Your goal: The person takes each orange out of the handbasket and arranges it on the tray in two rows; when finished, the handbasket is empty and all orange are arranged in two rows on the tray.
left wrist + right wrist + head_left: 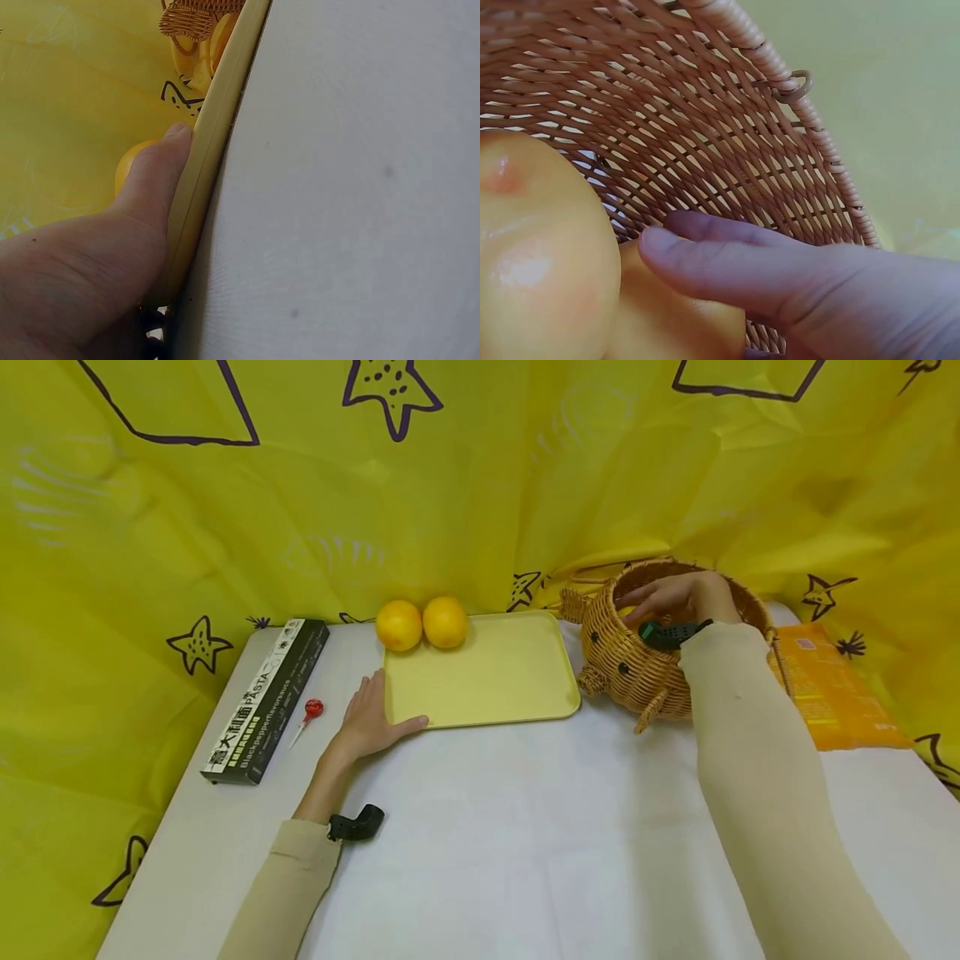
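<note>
Oranges: two, side by side at the far left corner of the tray.
Tray: one, pale yellow, flat on the table, between the left hand and the basket.
Basket: one, woven, with a pig's face, just beside the tray's right end.
Fruits in the basket: two show in the right wrist view, a big yellow one at the left and a second, partly hidden one under the thumb.
Left hand: at the tray's near left corner; thumb spread wide from the fingers and lying along the near edge, the fingers straight and close together by the left edge.
Right hand: inside the basket; thumb and one finger stretched out over the second fruit. Whether they grip it or merely touch it, I cannot tell; the other fingers are mostly hidden.
Pasta box: one, black and white, at the left.
Lollipop: one, red, between box and left hand.
Packet: one, orange, right of the basket and partly hidden by it.
</note>
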The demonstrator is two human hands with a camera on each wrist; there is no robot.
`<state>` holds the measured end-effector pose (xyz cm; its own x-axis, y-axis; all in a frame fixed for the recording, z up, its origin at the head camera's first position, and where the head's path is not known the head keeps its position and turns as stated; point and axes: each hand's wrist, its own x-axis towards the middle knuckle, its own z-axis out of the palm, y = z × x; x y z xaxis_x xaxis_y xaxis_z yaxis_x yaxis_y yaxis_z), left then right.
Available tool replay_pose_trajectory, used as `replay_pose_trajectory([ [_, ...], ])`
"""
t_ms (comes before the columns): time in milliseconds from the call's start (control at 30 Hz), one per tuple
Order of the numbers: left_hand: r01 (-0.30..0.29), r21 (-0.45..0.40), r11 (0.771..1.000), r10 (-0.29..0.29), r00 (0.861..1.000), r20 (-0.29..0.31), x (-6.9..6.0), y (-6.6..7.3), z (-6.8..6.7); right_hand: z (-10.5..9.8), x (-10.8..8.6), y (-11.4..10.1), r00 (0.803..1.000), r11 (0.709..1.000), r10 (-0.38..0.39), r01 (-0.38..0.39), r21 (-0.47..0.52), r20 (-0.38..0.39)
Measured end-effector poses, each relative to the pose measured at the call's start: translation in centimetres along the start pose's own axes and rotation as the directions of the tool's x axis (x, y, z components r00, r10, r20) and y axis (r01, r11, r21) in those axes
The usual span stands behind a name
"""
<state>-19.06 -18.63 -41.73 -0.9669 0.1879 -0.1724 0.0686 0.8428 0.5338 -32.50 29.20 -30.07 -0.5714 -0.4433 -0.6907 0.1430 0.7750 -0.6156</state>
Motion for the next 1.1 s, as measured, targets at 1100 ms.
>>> replay_pose_trajectory([
  [1100, 0.014, 0.016, 1.0, -0.014, 1.0, 0.013, -0.2, 0.1, -0.3, -0.5, -5.2, -1.1, 0.957, 0.984, -0.166, 0.144, -0.107, -0.239],
])
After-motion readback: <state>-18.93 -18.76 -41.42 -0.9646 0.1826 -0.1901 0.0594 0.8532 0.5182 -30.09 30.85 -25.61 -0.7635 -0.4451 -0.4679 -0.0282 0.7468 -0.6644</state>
